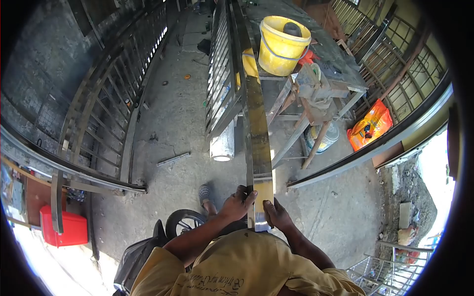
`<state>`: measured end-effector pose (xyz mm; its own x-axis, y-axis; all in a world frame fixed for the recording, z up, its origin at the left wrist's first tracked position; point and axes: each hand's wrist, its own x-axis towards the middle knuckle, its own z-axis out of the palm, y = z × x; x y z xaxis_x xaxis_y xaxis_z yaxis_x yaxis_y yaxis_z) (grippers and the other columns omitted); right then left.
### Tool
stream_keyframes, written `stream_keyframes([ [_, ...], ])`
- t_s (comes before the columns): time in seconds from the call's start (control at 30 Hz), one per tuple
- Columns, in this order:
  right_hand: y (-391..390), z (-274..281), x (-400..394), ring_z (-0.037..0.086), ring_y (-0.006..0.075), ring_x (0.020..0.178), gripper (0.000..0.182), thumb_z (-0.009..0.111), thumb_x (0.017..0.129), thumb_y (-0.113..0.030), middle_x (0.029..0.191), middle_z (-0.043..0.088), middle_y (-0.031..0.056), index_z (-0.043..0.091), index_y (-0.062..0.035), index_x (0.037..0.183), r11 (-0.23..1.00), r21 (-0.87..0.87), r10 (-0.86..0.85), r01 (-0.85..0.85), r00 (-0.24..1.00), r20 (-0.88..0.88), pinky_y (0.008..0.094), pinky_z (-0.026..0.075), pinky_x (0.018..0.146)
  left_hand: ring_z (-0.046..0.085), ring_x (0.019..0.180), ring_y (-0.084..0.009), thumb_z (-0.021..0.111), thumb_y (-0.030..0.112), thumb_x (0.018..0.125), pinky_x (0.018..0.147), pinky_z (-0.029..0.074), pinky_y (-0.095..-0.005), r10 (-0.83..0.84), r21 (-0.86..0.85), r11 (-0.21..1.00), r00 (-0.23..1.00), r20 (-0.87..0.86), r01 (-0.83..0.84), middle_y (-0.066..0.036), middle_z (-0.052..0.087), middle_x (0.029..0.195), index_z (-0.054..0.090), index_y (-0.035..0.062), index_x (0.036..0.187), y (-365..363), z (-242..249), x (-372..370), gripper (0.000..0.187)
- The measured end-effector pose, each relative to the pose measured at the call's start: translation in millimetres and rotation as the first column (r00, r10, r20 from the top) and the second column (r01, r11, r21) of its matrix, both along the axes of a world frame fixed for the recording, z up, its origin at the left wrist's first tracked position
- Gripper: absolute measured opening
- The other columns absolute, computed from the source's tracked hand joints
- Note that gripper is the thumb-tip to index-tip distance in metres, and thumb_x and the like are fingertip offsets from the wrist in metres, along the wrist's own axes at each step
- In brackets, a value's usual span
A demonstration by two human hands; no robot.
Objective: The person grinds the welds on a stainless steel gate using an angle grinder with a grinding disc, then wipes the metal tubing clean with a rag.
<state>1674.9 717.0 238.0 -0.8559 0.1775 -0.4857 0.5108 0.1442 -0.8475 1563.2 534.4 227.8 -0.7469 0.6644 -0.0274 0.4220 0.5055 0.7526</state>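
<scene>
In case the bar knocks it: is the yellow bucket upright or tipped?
Upright: the bucket has its open mouth facing up and its base down on the table; a dark round thing shows at the mouth.

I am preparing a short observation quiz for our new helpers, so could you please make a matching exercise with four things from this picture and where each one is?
Things:
1. long metal bar
2. yellow bucket
3. orange bag
4. red box

Places:
A. on top of the workbench
B. at the lower left of the picture
C. held by the left hand and the right hand
D. to the right of the workbench

Right pairs: 1-C, 2-A, 3-D, 4-B.
</scene>
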Motion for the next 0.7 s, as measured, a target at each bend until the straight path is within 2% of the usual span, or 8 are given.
stream_keyframes([
  [0.1,5.5,-2.2,3.6,0.058,0.0146,0.067,0.054,0.044,0.102,-0.05,0.079,0.064,0.0068,0.055,-0.0036,0.127,0.998,-0.04,0.054,-0.053,0.998,0.045,0.0308,0.048,0.067,0.066,0.091,-0.0424,0.047,0.047,0.101,0.07,0.055,-0.0504,0.107,0.091,0.987,0.963,0.246,-0.133,-0.023,0.062,0.107,0.048,0.0058,0.124,2.1,-3.8,2.5,0.047],
  [0.17,6.7,-12.9,9.6,0.057,0.0139,0.064,0.055,0.042,0.102,-0.051,0.074,0.062,0.0054,0.056,-0.0034,0.125,0.998,0.021,0.066,-0.067,0.997,0.027,0.0299,0.047,0.063,0.066,0.089,-0.0424,0.046,0.045,0.101,0.071,0.055,-0.0503,0.054,0.121,0.989,0.979,0.198,-0.079,-0.022,0.062,0.107,0.047,0.008,0.128,1.2,-15.5,3.9,0.046],
  [0.3,0.3,12.3,6.0,0.049,0.0111,0.054,0.051,0.038,0.104,-0.051,0.063,0.051,0.0001,0.058,-0.004,0.101,0.997,-0.003,0.083,-0.083,0.992,0.093,0.0285,0.041,0.054,0.067,0.091,-0.0412,0.047,0.048,0.1,0.078,0.054,-0.0489,-0.063,0.2,0.979,0.996,0.067,0.048,-0.021,0.063,0.107,0.048,0.0099,0.13,-3.2,-10.4,-0.5,0.048],
  [0.33,-2.0,16.9,5.0,0.047,0.0114,0.053,0.05,0.036,0.104,-0.051,0.062,0.05,-0.0002,0.055,-0.0055,0.094,0.995,-0.054,0.091,-0.088,0.994,0.067,0.0295,0.04,0.053,0.068,0.095,-0.0381,0.05,0.057,0.096,0.084,0.053,-0.0466,-0.02,0.152,0.988,0.982,0.187,-0.009,-0.02,0.068,0.101,0.054,0.0076,0.126,-2.0,-5.1,-2.8,0.058],
  [0.43,-2.5,13.6,4.5,0.042,0.0112,0.052,0.058,0.032,0.104,-0.055,0.059,0.045,-0.0017,0.051,-0.009,0.076,0.991,0.07,0.11,-0.115,0.992,0.063,0.0301,0.037,0.052,0.069,0.095,-0.0364,0.05,0.06,0.094,0.084,0.054,-0.0453,0.079,0.092,0.987,0.894,0.44,-0.132,-0.018,0.071,0.096,0.059,0.0085,0.121,1.9,2.7,-7.1,0.059],
  [0.47,-2.6,15.5,4.4,0.043,0.0112,0.052,0.058,0.032,0.104,-0.055,0.059,0.047,-0.0014,0.052,-0.0087,0.075,0.991,0.068,0.107,-0.112,0.992,0.064,0.0299,0.037,0.053,0.069,0.095,-0.0359,0.05,0.063,0.092,0.084,0.054,-0.0445,0.073,0.093,0.987,0.881,0.468,-0.131,-0.016,0.073,0.092,0.06,0.0076,0.119,0.2,9.3,-8.8,0.063],
  [0.57,-0.3,8.3,6.2,0.042,0.011,0.052,0.057,0.032,0.104,-0.054,0.059,0.047,-0.0013,0.054,-0.0086,0.076,0.992,0.084,0.081,-0.092,0.989,0.125,0.0297,0.037,0.053,0.07,0.092,-0.0328,0.052,0.057,0.094,0.085,0.053,-0.0416,0.065,0.119,0.984,0.886,0.46,-0.135,-0.014,0.072,0.093,0.061,0.006,0.116,2.6,-1.0,-8.6,0.056],
  [0.7,-1.4,9.7,8.0,0.043,0.0109,0.054,0.057,0.028,0.104,-0.055,0.06,0.047,-0.0017,0.051,-0.009,0.08,0.992,0.06,0.102,-0.112,0.983,0.152,0.0308,0.038,0.054,0.069,0.097,-0.0331,0.053,0.062,0.092,0.086,0.053,-0.0414,0.058,0.079,0.99,0.857,0.512,-0.115,-0.013,0.072,0.098,0.063,0.0067,0.112,-2.8,16.4,-13.5,0.059],
])
